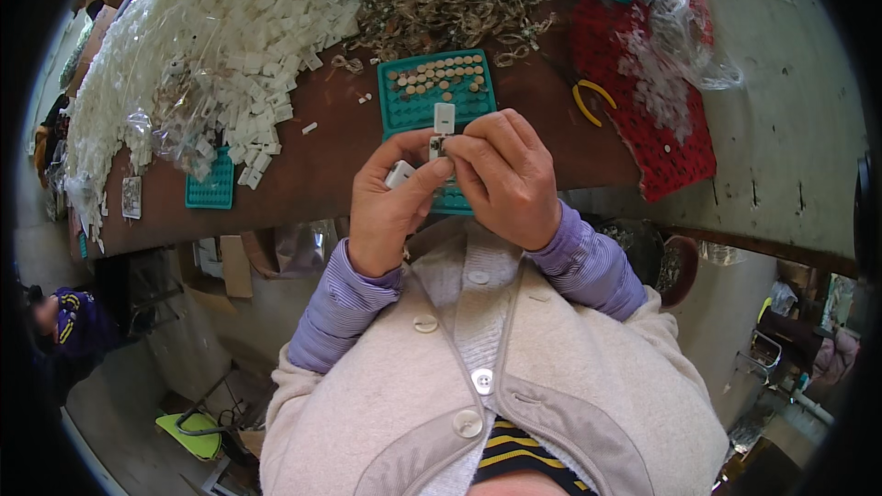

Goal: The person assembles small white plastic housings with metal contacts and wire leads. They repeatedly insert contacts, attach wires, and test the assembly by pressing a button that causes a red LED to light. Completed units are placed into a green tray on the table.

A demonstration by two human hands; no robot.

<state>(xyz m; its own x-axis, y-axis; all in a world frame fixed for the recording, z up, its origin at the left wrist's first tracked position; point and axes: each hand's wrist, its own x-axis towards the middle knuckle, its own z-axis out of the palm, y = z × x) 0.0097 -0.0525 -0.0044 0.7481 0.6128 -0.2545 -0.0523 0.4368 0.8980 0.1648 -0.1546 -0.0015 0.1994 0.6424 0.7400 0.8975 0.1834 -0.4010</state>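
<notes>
white part (438,146) mostly hidden between both hands' fingers (478,158).

white parts heap (230,46) left, bare tabletop (335,152) between

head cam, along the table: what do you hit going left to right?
Small teal tray → heap of white plastic pieces → teal tray with round tan pieces → yellow-handled pliers → red mat

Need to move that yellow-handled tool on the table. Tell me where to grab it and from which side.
Grip the yellow-handled pliers across both curved handles, coming from above. They lie flat on the brown table, handles spread and uncovered, while the head end sits close against the red mat.
</notes>
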